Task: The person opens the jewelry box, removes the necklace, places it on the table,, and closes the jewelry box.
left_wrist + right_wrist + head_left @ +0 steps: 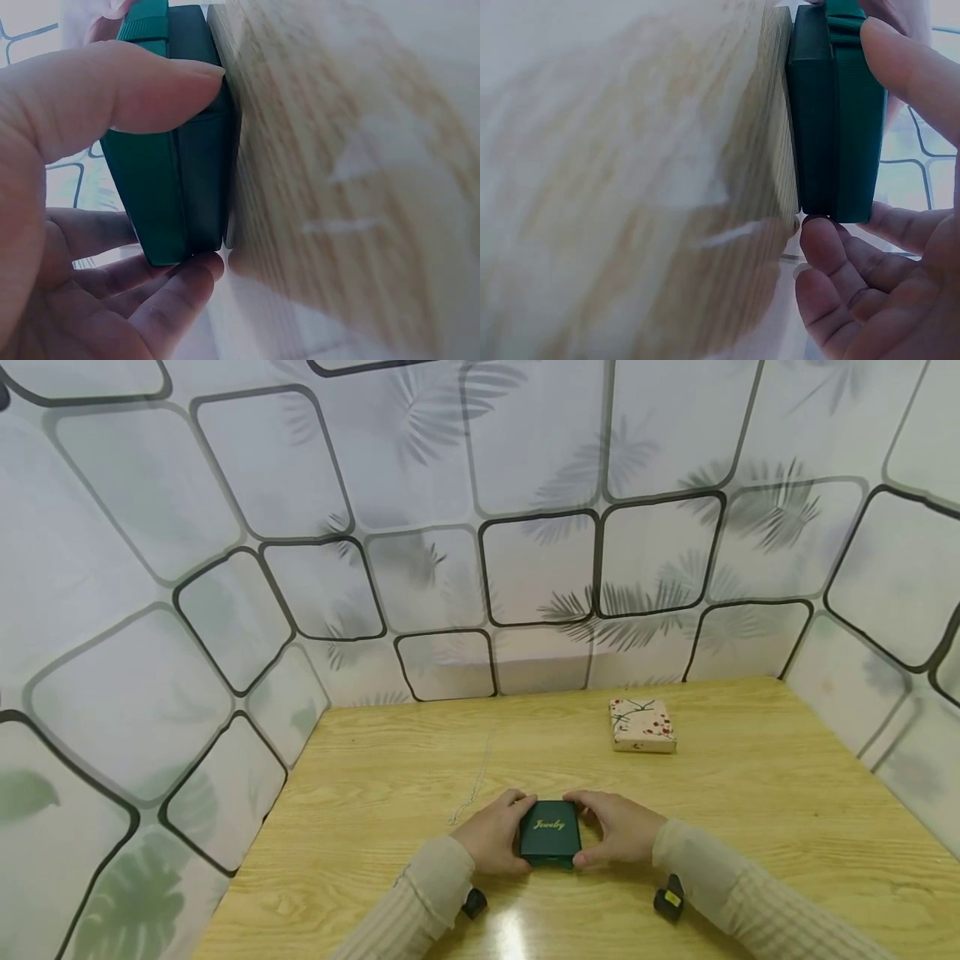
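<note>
Fingers (176,300) of left hand (492,837) and right hand (622,829) grip opposite sides of dark-green, square, gold-lettered box (550,839) on yellow wood-grain surface (360,793). I advise even pressure, box level.

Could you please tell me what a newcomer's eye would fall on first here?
Probably the dark green box lettered "Jewelry", held between the left grip and the right grip. Next, the floral box farther back on the table, then the thin chain lying to the left.
</note>
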`<state>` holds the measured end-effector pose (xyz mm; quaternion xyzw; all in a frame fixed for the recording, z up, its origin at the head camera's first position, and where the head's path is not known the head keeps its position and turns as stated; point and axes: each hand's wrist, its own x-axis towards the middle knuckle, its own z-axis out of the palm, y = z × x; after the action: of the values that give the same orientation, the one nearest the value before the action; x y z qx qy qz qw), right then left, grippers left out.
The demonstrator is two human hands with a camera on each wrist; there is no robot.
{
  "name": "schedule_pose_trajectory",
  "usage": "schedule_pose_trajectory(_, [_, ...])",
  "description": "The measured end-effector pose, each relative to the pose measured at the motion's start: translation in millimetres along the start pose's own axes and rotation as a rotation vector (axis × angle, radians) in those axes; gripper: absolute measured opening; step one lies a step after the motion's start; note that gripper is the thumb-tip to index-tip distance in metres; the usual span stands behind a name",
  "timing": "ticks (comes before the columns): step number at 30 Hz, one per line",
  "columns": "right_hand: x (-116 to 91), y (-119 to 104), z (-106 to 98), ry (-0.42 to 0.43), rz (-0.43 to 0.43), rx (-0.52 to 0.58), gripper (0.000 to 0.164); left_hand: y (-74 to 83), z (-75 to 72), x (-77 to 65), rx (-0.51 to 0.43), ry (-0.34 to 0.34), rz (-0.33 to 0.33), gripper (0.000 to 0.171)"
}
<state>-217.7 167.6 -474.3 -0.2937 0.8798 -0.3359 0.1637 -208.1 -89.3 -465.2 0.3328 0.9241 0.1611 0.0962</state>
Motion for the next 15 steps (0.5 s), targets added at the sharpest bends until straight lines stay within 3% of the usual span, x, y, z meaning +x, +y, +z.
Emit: schedule_pose_trajectory(15, [2.0, -4.9, -1.4, 0.043, 0.016, -0.013, 0.097, -2.6, -1.0, -0.9, -0.017, 0.02, -0.006, 0.092])
